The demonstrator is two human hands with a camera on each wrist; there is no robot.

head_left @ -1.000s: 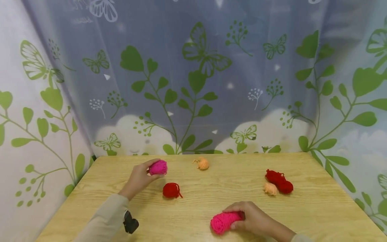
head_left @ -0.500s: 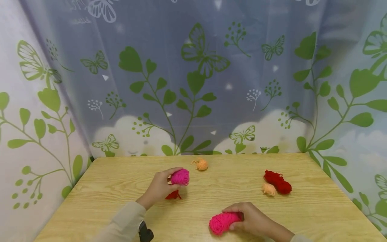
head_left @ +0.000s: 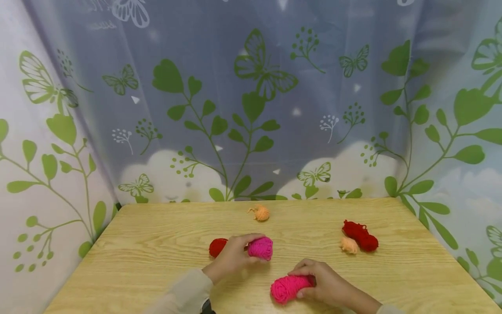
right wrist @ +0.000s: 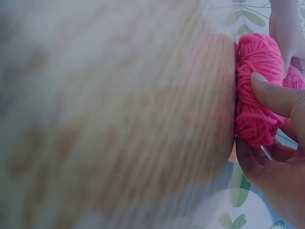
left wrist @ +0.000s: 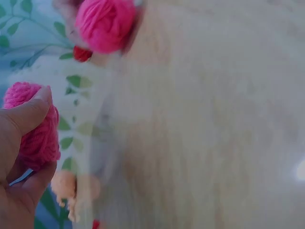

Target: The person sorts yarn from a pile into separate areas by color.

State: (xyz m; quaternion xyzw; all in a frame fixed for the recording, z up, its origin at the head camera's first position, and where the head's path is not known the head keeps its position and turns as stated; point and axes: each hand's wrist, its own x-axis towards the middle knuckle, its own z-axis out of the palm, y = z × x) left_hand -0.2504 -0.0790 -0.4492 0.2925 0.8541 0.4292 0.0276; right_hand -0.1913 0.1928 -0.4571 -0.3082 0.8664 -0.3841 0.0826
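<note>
Between the thumb and fingers of my left hand (head_left: 232, 256) is a small magenta ball of yarn (head_left: 261, 248), which also shows at the left of the left wrist view. My right hand (head_left: 327, 283) grips a longer hot-pink ball of yarn (head_left: 289, 288) near the front of the table; in the right wrist view that pink yarn (right wrist: 259, 90) lies on the tabletop, thumb on one side, fingers on the other. Behind my left hand a red ball of yarn (head_left: 217, 247) is partly hidden. The two held balls are apart, the magenta one farther back and to the left.
A small orange ball of yarn (head_left: 261, 213) with a loose end lies by the wooden table's (head_left: 168, 226) back edge. Toward the right, a dark red skein (head_left: 361, 235) lies beside a pale peach ball of yarn (head_left: 348, 245). A patterned curtain (head_left: 251, 131) hangs behind.
My left hand has carried the magenta yarn rightward and toward the front, past the red ball, closer to the pink yarn. My right hand has stayed nearly still, holding the pink yarn.
</note>
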